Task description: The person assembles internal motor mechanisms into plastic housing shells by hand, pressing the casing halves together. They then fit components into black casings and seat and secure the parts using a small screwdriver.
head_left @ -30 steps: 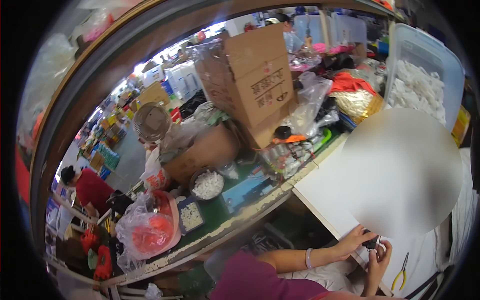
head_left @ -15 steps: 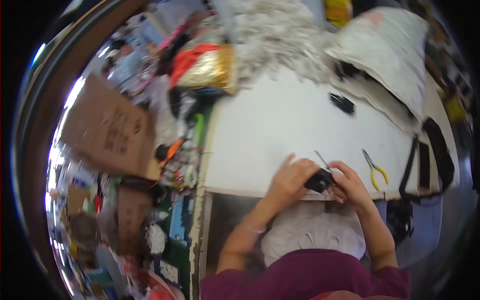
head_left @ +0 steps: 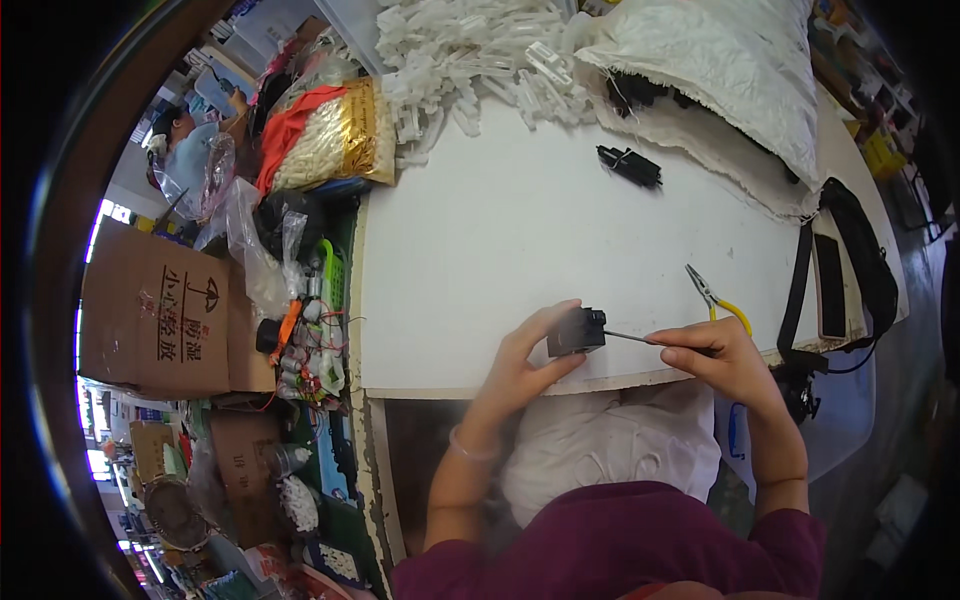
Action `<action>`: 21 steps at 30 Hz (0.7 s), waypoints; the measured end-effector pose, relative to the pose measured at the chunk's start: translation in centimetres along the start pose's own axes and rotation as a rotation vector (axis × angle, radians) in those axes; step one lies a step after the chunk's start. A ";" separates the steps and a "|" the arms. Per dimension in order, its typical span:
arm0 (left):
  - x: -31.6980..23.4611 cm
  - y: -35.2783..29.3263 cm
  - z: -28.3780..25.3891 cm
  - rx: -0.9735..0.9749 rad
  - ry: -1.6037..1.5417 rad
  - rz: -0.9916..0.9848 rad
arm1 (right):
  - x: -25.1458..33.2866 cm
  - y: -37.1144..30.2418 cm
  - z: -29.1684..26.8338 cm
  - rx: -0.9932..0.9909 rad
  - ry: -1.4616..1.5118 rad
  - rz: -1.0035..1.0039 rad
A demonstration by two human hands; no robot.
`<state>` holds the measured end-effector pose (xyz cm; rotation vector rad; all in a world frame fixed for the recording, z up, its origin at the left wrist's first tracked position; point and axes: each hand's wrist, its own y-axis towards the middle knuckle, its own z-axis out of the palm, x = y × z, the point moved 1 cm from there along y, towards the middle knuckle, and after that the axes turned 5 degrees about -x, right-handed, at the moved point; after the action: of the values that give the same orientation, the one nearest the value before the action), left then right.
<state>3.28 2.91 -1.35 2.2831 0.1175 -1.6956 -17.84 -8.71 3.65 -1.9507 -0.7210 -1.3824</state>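
At the front edge of the white table [head_left: 470,260], my left hand [head_left: 522,360] grips a small black box-shaped plastic part [head_left: 575,334] between thumb and fingers. My right hand [head_left: 728,358] is closed round the dark handle of a screwdriver [head_left: 628,337]. Its thin metal shaft points left, and the tip meets or nearly meets the right side of the black part; exact contact is too small to tell. Beyond my right hand lie pliers [head_left: 708,290] with yellow handles, jaws pointing away. Farther back rests another black part [head_left: 630,166].
Clear plastic pieces [head_left: 480,60] are heaped at the back. An open white woven sack [head_left: 710,80] with black items inside lies back right, a black strap [head_left: 868,260] at the right edge. Left stand a cardboard box [head_left: 155,310] and a gold-and-clear bag [head_left: 340,135]. Someone [head_left: 200,150] is far left.
My hands have moved apart. The screwdriver, which pointed away from me beside the black part, now points left at its side. The whole view has shifted and sharpened.
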 end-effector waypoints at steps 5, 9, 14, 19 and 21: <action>-0.4 0.3 0.0 0.058 -0.005 0.012 | -0.1 0.4 -0.8 0.081 -0.001 0.006; -0.1 0.4 0.1 0.072 0.019 0.046 | -0.2 1.2 -1.3 0.208 0.113 0.187; -0.2 0.4 0.4 0.088 0.001 0.056 | -0.7 1.3 -1.6 0.340 0.248 0.339; -0.1 0.5 0.6 0.079 -0.023 0.070 | -1.0 1.3 -1.6 0.373 0.299 0.350; -0.1 0.5 0.5 0.088 -0.031 0.054 | -1.1 1.4 -1.6 0.382 0.296 0.349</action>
<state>2.87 2.32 -1.31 2.2995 -0.0262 -1.7398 -18.10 -10.89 2.74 -1.4513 -0.4382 -1.1817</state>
